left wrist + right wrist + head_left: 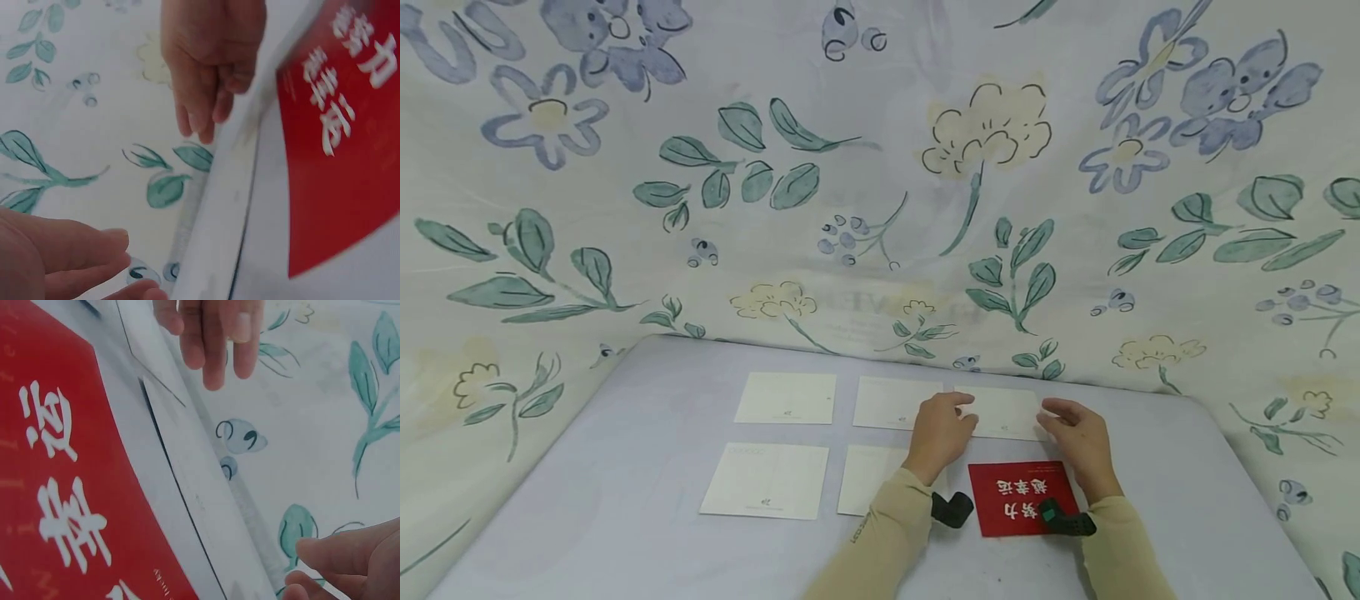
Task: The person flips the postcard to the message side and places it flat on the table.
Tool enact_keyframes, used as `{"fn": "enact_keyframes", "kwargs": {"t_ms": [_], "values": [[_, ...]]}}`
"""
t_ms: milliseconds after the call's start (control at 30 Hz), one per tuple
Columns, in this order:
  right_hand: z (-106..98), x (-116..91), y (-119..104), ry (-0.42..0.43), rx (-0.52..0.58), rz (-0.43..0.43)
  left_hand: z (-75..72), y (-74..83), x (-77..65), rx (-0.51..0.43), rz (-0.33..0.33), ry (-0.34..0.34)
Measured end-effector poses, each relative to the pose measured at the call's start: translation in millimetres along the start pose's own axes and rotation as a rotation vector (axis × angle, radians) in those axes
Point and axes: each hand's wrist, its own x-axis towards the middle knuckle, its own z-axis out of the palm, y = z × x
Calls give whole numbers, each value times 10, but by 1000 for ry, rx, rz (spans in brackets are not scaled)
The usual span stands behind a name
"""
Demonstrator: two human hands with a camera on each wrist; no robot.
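Note:
At the right end of the far row lies a white card (1006, 408) with a small mark near its lower edge. My left hand (938, 432) is at its left side, my right hand (1082, 437) at its right, fingertips right by the edges. Both hands have relaxed, slightly bent fingers and hold nothing. Nearer to me, between the forearms, is a red card (1000, 500) with white characters, upside down in the head view. The left wrist view catches the left fingers (94, 250) at lower left; the right wrist view has the right fingers (344, 556) at lower right.
Two more white cards, one at far left (786, 396) and one in the middle (883, 400), complete the far row. In the near row, a white card (767, 479) lies left of another (857, 479), partly behind the left sleeve. A flowered cloth (880, 208) hangs behind the table (625, 467).

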Motion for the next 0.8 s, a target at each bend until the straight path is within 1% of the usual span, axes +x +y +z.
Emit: {"fn": "enact_keyframes", "kwargs": {"t_ms": [100,167,233,367,467,600,800], "values": [[6,0,-4,-3,0,-3,-18,36,-27,-23,-5,-45],[23,26,33,-1,3,-16,-28,60,-48,-35,2,-64],[51,95,128,17,-18,-42,-38,82,-67,-40,13,-66],[105,291,399,53,-64,-95,-64,120,-98,-46,35,-53],[126,388,525,59,-61,-118,-92,160,-121,-52,30,-58],[141,406,538,41,-29,-142,-123,229,-157,-75,4,-81],[174,325,463,39,9,-159,-146,304,-230,-94,-5,-100]]}}
